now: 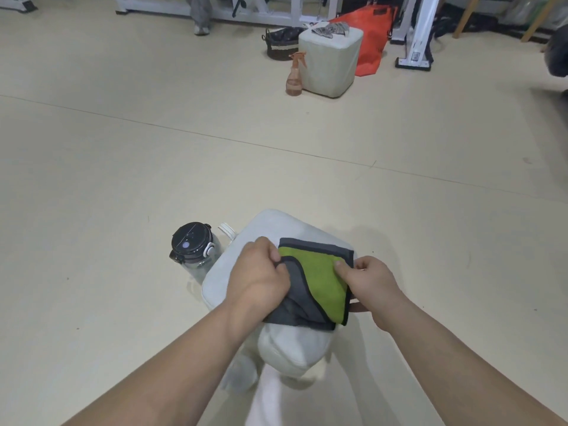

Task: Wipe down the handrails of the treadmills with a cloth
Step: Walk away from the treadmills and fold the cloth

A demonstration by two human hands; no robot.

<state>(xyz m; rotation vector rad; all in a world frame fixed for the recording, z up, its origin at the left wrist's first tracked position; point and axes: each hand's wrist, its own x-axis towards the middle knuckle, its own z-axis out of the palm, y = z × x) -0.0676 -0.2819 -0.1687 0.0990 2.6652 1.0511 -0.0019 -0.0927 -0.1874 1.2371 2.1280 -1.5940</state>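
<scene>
The cloth [319,281] is held between the left grip [261,272], clamped on its grey edge, and the right grip [368,281], pinching its green face, just above a pale cushion [221,278]. This looks like preparation. Next the cloth needs carrying to a handrail, and none is visible here.

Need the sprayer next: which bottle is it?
The brownish bottle by the far block: trigger head, whereas the near clear bottle has a black lid.

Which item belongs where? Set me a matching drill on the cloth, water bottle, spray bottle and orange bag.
1 cloth
2 water bottle
3 spray bottle
4 orange bag

a beside far cube, on its left
b behind far cube
c gripped by left hand and right hand over near cushion
d on floor left of near cushion

Pairs: 1-c, 2-d, 3-a, 4-b
</scene>
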